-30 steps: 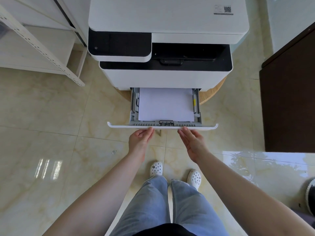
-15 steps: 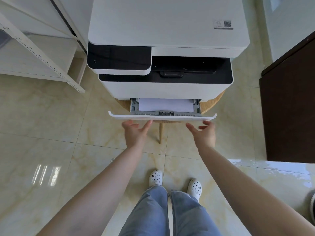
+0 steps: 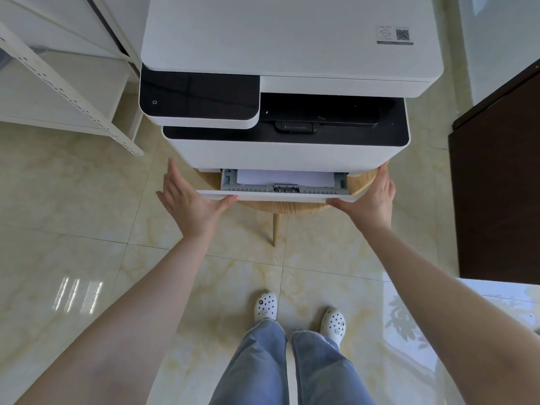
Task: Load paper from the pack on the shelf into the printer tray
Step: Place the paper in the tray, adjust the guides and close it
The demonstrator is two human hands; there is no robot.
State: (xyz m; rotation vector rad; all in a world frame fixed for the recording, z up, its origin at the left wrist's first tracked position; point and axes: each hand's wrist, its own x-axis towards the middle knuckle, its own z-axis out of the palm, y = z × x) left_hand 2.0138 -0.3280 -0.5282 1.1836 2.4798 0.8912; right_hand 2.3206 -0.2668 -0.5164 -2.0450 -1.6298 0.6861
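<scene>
head view, left to right: a white shelf unit [image 3: 67,92] stands empty at the far left, with no paper pack in sight. the left hand [image 3: 190,200] is spread flat, fingers splayed, grasping nothing, its thumb against the left end of the paper tray [image 3: 280,195]. the white paper [image 3: 285,178] lies in the tray, only a thin strip showing under the printer [image 3: 286,83]. the right hand [image 3: 371,200], equally flat and empty, presses the tray's right end. the step looks like closing the loaded tray; next needs an even push from both ends until it sits flush. a second ago the tray stood far out, hands near its centre.
</scene>
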